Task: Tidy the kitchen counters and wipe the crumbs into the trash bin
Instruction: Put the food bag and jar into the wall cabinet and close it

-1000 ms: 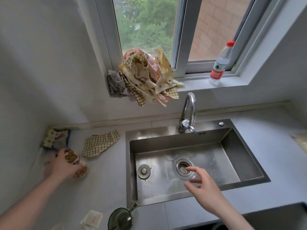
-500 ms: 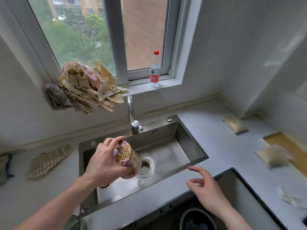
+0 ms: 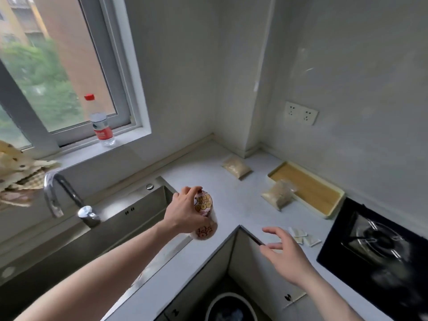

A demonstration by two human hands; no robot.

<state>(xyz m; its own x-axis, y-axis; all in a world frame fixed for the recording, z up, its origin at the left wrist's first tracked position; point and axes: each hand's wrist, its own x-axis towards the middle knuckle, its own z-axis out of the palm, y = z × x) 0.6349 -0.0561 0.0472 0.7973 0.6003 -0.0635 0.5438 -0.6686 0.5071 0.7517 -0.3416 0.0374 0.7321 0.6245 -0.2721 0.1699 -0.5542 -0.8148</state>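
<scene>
Two bare forearms reach in from the lower edge, with no sleeve, watch, or band on either one as far as the frame shows. The left hand (image 3: 185, 210) and the right hand (image 3: 286, 253) wear no gloves or rings. The fingernails look short and unpainted.

pale walls (image 3: 347, 54), daylit window (image 3: 58, 77), wall socket (image 3: 301, 112).

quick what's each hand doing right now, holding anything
Left hand: grips the printed snack packet above the counter.
Right hand: open, fingers spread, holding nothing.
</scene>
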